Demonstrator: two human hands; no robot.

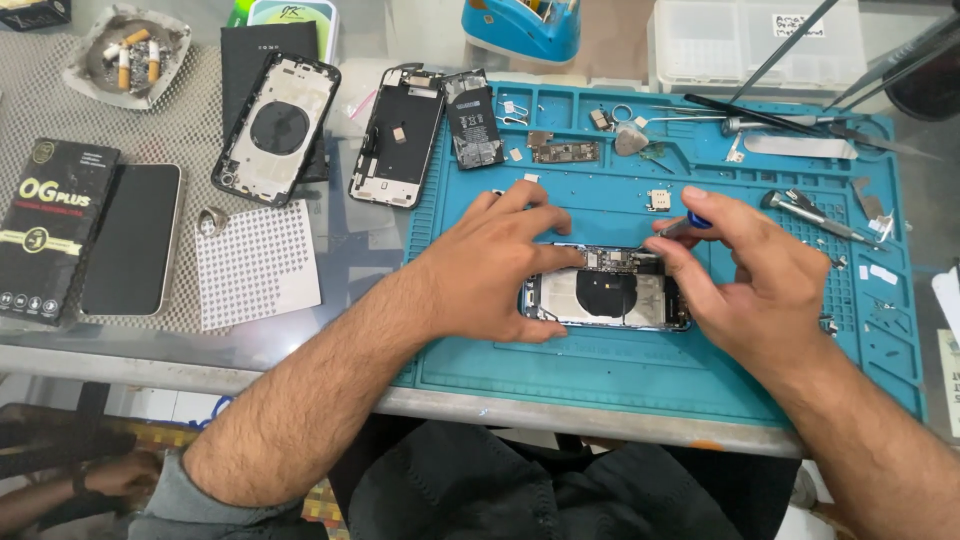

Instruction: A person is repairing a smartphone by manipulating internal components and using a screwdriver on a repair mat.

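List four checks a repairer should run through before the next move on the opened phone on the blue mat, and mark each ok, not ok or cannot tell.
1. Left hand steadies the opened phone: ok.
2. Right hand fingers grip the screwdriver: ok.
3. Tip seated on a screw: cannot tell, too small.
4. Phone lies fully on the blue mat: ok.
5. Loose parts on the mat stay apart from the hands: ok.

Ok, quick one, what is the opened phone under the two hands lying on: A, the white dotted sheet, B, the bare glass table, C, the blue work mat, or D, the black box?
C: the opened phone, steadied by the left hand while the right hand works a small tool into it, rests on the blue work mat.
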